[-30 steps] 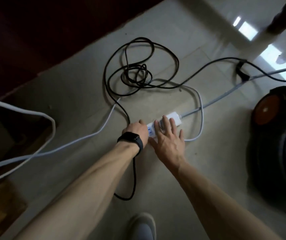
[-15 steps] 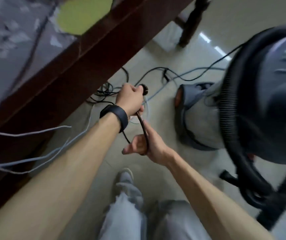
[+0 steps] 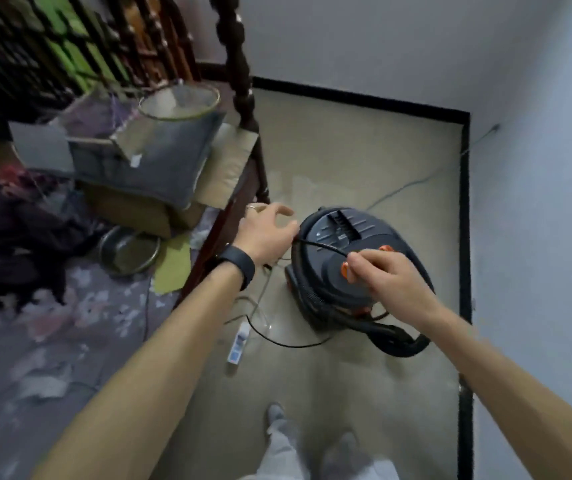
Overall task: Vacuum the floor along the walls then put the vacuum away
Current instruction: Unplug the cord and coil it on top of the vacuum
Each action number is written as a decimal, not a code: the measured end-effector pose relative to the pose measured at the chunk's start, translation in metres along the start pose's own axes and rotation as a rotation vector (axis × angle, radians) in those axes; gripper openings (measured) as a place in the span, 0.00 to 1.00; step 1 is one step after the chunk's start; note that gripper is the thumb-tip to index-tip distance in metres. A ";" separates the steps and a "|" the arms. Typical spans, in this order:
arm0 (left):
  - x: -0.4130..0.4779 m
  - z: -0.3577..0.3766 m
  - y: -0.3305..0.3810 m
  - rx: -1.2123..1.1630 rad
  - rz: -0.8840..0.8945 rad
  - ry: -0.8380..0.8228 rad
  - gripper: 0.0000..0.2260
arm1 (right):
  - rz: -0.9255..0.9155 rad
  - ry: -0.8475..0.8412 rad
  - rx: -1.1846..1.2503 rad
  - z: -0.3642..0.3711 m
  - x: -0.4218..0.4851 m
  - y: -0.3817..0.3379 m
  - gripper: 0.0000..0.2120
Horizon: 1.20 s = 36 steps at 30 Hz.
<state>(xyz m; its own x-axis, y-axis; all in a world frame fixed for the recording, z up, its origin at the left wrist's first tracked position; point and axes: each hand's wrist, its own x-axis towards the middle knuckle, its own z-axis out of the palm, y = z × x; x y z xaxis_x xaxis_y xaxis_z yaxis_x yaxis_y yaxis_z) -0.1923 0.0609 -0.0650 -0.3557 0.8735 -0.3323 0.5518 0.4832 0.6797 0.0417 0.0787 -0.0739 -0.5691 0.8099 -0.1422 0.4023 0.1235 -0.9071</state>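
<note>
**A:** Where is the vacuum?

**B:** Right under your right hand (image 3: pixel 392 282), on the floor (image 3: pixel 347 161) in the corner of the room. The vacuum (image 3: pixel 326 275) is a round, dark grey canister. It has orange buttons beside your knuckles and a ribbed vent on its top, just beyond your fingers. A black hose (image 3: pixel 395 339) loops round the base, below your wrist.

**A:** And the hands?

**B:** Your right thumb and forefinger pinch the black cord (image 3: pixel 322 247). It runs taut across the lid to your left hand (image 3: pixel 264 233), whose fingers are curled round its other end. Slack cord trails on the floor beneath both hands, beside a white strip (image 3: pixel 239 342).

**A:** Any containers?

**B:** Left of your left hand a metal bowl (image 3: pixel 128 251) lies on the bed (image 3: pixel 52 341); you can't tell what is in it. Beyond it, a mesh basket (image 3: pixel 160 114) sits on a grey cushion (image 3: pixel 146 168) over a box (image 3: pixel 128 209). Something pale shows inside the basket, but it is too blurred to name.

**A:** Any writing?

**B:** There are marks on the vacuum's lid and the strip, too blurred to read.
</note>
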 end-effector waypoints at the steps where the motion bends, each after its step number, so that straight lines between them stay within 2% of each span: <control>1: -0.014 -0.007 0.022 -0.012 0.133 -0.063 0.11 | -0.027 0.003 -0.024 -0.017 -0.008 -0.022 0.19; 4: -0.051 -0.019 0.082 -0.045 0.428 -0.296 0.14 | -0.094 -0.007 -0.120 -0.062 -0.033 -0.077 0.20; 6: -0.064 -0.024 0.110 -0.036 0.532 -0.318 0.16 | -0.110 0.011 -0.175 -0.085 -0.052 -0.101 0.20; 7: -0.069 -0.024 0.120 -0.053 0.553 -0.338 0.13 | -0.111 0.044 -0.184 -0.094 -0.061 -0.109 0.20; 8: -0.073 -0.022 0.130 -0.095 0.558 -0.397 0.11 | -0.115 0.097 -0.202 -0.103 -0.070 -0.114 0.20; 10: -0.080 -0.017 0.145 -0.255 0.504 -0.579 0.18 | -0.110 0.226 -0.230 -0.116 -0.085 -0.120 0.19; 13: -0.090 -0.008 0.155 -0.592 0.365 -0.747 0.20 | -0.083 0.303 -0.217 -0.126 -0.100 -0.125 0.19; 15: -0.091 -0.010 0.163 -0.706 0.312 -0.742 0.21 | -0.060 0.327 -0.129 -0.127 -0.107 -0.120 0.20; 17: -0.090 -0.023 0.175 -0.812 0.297 -0.705 0.20 | -0.031 0.318 0.072 -0.124 -0.111 -0.105 0.24; 19: -0.087 -0.043 0.189 -0.947 0.286 -0.675 0.20 | 0.029 0.268 0.312 -0.116 -0.115 -0.077 0.27; 21: -0.079 -0.067 0.198 -1.102 0.281 -0.636 0.20 | 0.123 0.256 0.396 -0.102 -0.122 -0.042 0.31; 23: -0.068 -0.095 0.204 -1.250 0.275 -0.583 0.20 | 0.254 0.328 0.416 -0.083 -0.134 -0.002 0.32; 25: -0.052 -0.122 0.203 -1.324 0.275 -0.506 0.21 | 0.402 0.494 0.393 -0.064 -0.148 0.035 0.31; 28: -0.034 -0.139 0.191 -1.151 0.301 -0.377 0.19 | 0.554 0.754 0.238 -0.046 -0.161 0.067 0.32; 31: -0.027 -0.114 0.173 -0.877 0.307 -0.335 0.15 | 0.551 0.880 0.000 -0.044 -0.147 0.048 0.26; 33: -0.031 -0.085 0.163 -0.780 0.325 -0.344 0.13 | 0.515 0.785 -0.145 -0.045 -0.130 0.016 0.21; 36: -0.049 -0.041 0.156 -0.686 0.386 -0.419 0.13 | 0.396 0.520 -0.345 -0.040 -0.108 -0.042 0.17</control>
<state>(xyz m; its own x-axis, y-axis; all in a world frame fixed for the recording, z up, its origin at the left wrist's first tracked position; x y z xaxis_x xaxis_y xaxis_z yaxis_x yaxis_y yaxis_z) -0.1195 0.0915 0.0838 0.1408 0.9828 -0.1194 -0.0447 0.1267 0.9909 0.1146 0.0089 -0.0049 0.0441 0.9878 -0.1494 0.7585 -0.1305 -0.6384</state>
